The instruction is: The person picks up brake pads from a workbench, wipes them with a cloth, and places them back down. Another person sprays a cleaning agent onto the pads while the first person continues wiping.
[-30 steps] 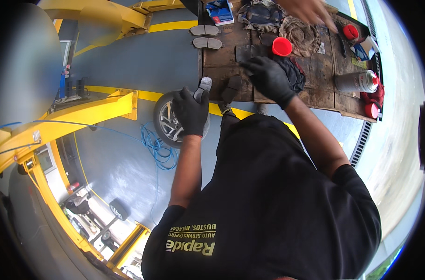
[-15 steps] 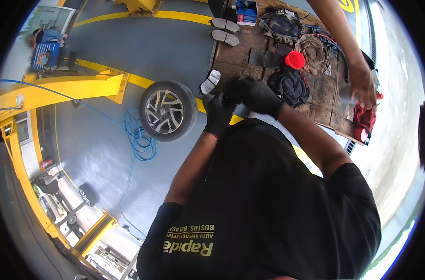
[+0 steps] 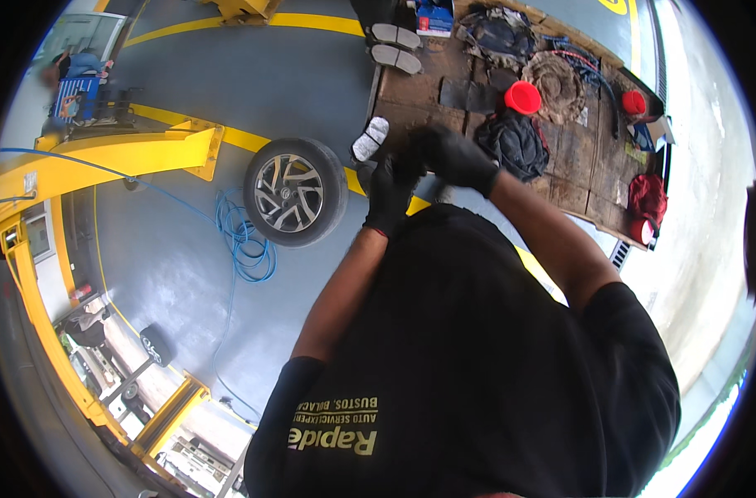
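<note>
Black gloves cover both of my hands, which meet at the near left corner of the wooden bench (image 3: 424, 91). My left hand (image 3: 392, 192) is closed, its fingers pointing up to the other hand. Reaching in from the right, my right hand (image 3: 459, 159) curls its fingers against the left one. Whatever lies between them is dark and hidden by the gloves. Just beyond my left hand is a silvery brake pad (image 3: 370, 139) at the bench edge. Two grey brake pads (image 3: 396, 48) lie farther off at the bench's left edge.
On the bench are a red cup (image 3: 523, 98), a dark crumpled cloth (image 3: 515, 145), dirty rags (image 3: 552, 87) and a red cloth (image 3: 647, 197). A wheel (image 3: 295, 192) lies on the floor to my left, beside a coiled blue hose (image 3: 245, 241). Yellow lift arm (image 3: 121, 166) farther left.
The other person's arm, which reached over the bench's right side, has gone from view. A red-topped item there now shows. My hands stay together with little movement.
</note>
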